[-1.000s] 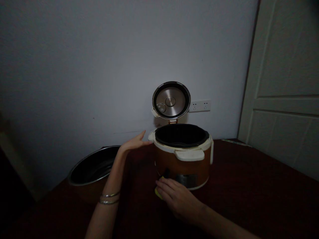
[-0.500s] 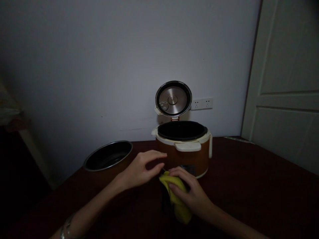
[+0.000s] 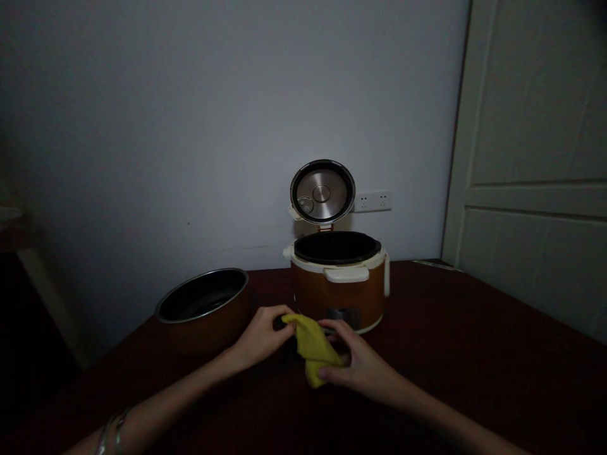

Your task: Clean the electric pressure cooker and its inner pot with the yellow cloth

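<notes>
A yellow cloth [image 3: 313, 344] hangs between both hands just above the dark red table [image 3: 474, 354]. My left hand [image 3: 263, 338] pinches its upper left corner. My right hand [image 3: 358, 363] grips its lower right part with curled fingers. Right behind the hands stands an orange and cream rice cooker [image 3: 337, 284] with its round lid [image 3: 322, 191] swung up and its dark inside showing. Bracelets sit on my left wrist [image 3: 110, 430].
A loose metal inner pot [image 3: 203, 306] rests on the table left of the cooker. A white wall with a double socket [image 3: 374, 201] is behind. A cream door [image 3: 535, 164] stands at the right. The room is dim.
My left hand left the cooker's rim and came down to the cloth. My right hand lifted the cloth off the table, and both hands now hold it.
</notes>
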`<state>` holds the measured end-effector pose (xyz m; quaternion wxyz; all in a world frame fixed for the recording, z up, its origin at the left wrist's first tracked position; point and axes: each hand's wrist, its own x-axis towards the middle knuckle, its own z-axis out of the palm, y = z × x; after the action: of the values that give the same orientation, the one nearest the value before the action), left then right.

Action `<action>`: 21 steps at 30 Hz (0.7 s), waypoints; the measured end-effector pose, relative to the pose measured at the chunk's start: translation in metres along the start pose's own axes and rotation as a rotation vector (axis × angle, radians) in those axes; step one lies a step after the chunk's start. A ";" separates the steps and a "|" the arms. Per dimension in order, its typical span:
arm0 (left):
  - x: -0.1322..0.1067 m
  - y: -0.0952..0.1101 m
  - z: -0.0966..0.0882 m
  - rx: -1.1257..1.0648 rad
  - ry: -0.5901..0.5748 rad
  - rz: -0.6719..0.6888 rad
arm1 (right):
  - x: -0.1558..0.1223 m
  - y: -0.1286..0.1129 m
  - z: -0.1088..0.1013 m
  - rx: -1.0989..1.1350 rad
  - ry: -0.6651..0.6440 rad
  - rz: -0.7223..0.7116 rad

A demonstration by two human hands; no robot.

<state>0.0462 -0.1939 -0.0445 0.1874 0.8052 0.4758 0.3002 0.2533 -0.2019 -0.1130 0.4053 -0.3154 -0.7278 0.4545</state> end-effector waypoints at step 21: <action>-0.010 -0.004 0.013 0.003 -0.444 0.130 | 0.007 -0.020 -0.002 -0.431 0.013 -0.074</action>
<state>0.0487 -0.2007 -0.0599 0.2666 0.8807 0.3705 0.1266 0.2505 -0.2031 -0.0925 0.3496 -0.3705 -0.8167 0.2712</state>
